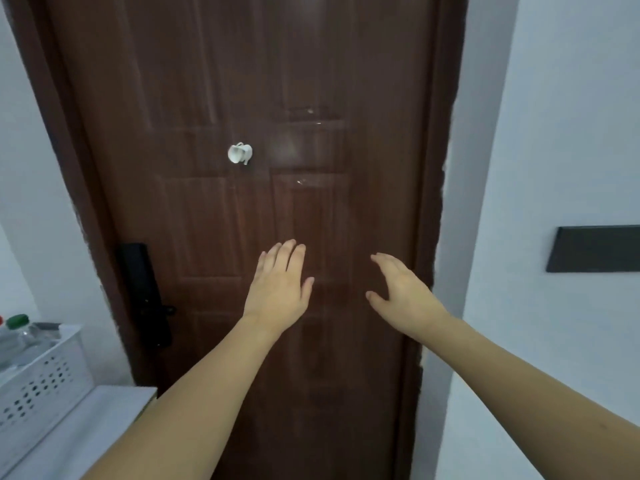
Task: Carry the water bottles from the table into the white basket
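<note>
At the far left the white basket [38, 382] sits on a pale surface, its side punched with rows of small holes, and clear water bottles [24, 336] already lie inside it, one showing a green cap above the rim; the table they come from is out of sight. Filled, such bottles are probably fairly heavy, the thin plastic smooth and apt to give under a hard squeeze, so the best hold is likely around the middle of the body or at the stiffer neck under the cap. Just right of the basket, a black lock [147, 296] is fixed to the brown door [242, 81]. In front of the door the left hand [278, 289] is raised, fingers spread, holding nothing. Near it, the right hand [401, 292] is likewise spread and empty, apart from the left.
</note>
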Demonstrator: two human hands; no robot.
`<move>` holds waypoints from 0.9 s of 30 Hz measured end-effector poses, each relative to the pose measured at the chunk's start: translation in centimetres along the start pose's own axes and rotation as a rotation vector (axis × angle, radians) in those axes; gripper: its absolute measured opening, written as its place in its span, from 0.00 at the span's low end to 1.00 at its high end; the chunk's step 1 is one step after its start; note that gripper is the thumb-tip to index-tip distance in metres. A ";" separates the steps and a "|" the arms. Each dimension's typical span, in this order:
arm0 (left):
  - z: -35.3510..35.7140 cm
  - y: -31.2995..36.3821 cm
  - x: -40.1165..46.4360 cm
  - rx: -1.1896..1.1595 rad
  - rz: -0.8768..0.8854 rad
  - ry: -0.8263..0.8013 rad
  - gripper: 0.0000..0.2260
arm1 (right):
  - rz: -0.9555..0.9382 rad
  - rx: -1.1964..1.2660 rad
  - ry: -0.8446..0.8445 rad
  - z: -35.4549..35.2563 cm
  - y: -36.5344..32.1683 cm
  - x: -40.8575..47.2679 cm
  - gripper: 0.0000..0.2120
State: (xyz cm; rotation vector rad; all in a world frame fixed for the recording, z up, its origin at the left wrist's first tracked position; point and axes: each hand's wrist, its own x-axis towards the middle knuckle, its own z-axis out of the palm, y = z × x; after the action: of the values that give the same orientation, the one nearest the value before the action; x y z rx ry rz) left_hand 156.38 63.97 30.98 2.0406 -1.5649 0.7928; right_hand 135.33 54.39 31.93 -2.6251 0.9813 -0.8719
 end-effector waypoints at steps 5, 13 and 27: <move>0.3 8.2 -0.1 -0.045 -0.008 -0.017 0.26 | 0.028 0.018 -0.058 -3.9 5.1 -3.4 0.31; 1.5 17.5 1.3 -0.062 0.097 -0.001 0.25 | 0.103 -0.017 -0.030 -8.4 11.9 -6.8 0.30; 1.3 41.1 1.6 0.090 0.205 0.043 0.25 | 0.070 -0.014 -0.041 -20.9 31.5 -16.8 0.30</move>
State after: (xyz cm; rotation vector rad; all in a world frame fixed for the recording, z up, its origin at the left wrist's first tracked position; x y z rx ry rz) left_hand 117.18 51.42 31.30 1.9309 -1.7630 0.9929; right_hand 96.03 41.71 29.10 -2.5915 1.0657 -0.7945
